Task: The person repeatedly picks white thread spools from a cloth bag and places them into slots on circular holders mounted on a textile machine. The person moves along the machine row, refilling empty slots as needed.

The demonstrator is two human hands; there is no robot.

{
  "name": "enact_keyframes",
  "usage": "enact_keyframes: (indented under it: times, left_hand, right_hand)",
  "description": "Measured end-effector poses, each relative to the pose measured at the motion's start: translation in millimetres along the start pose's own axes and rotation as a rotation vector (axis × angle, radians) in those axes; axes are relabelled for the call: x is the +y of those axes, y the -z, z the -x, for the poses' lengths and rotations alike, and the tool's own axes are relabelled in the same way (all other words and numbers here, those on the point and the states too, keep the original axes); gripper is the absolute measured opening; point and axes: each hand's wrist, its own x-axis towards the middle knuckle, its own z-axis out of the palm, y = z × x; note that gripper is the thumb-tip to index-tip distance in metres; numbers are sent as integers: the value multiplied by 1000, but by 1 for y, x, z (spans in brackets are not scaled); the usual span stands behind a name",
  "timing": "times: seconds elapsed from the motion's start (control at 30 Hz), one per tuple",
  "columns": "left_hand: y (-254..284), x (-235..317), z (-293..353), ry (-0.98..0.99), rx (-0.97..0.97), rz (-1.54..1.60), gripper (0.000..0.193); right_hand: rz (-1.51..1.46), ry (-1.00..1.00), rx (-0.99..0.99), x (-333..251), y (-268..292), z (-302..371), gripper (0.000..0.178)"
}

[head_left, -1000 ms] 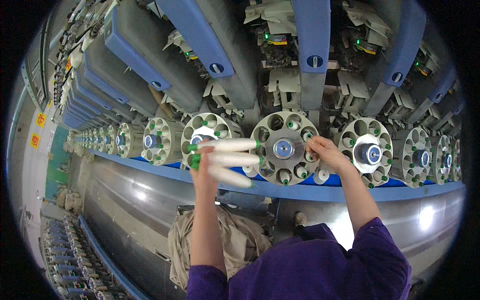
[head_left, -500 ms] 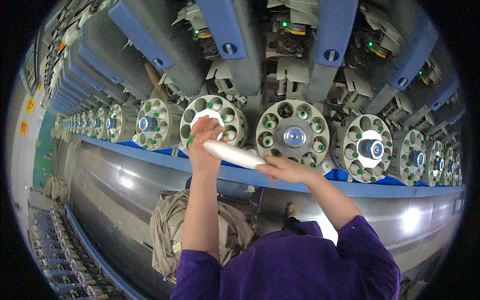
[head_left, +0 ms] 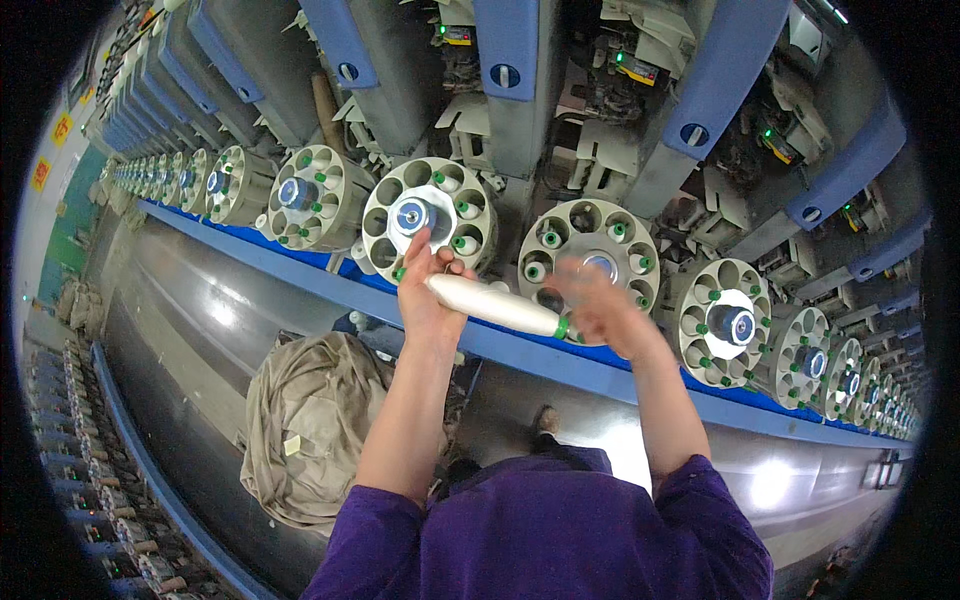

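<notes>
A white yarn bobbin point(head_left: 498, 304) with a green tip at its right end lies across my left hand point(head_left: 432, 296). My left fingers curl up around its left end, in front of a round drum point(head_left: 376, 228) with pockets. My right hand point(head_left: 612, 306) is off the bobbin, just right of its green tip. It is smeared by motion, with the fingers stretched apart and nothing seen in them. Behind it stands another pocketed drum point(head_left: 585, 212), which holds several green-tipped bobbins around a blue hub and is partly hidden by the hand.
More pocketed drums with bobbins line the machine left and right, such as one drum point(head_left: 722, 322) on the right. A blue rail point(head_left: 330, 292) runs below them. Blue machine arms point(head_left: 505, 50) hang above. A beige cloth bundle point(head_left: 315, 430) stands on the floor at my left.
My right hand has let go of the bobbin's right end and moved up and right toward the drum. My left hand still holds the bobbin. The whole view has shifted slightly.
</notes>
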Motion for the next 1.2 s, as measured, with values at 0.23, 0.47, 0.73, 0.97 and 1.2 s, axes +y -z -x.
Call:
enact_keyframes:
  times: [0.23, 0.47, 0.73, 0.97, 1.2]
  left_hand:
    - [18, -5, -5, -36, 149, 30, 25]
    - [29, -82, -11, -406, 146, -555, 23]
    - [38, -110, -2, -372, -69, -879, 29]
    - [76, -110, 7, -269, 112, -968, 21]
    - [99, -136, 24, -339, -53, -1248, 35]
  right_hand:
    - [116, 42, 71, 5, 40, 15, 18]
    - [243, 137, -197, -12, 45, 21, 24]
    - [88, 403, -325, -64, 39, 47, 26]
    - [-324, 740, -530, -123, 63, 83, 14]
    - [-564, 1042, -394, -162, 72, 89, 10]
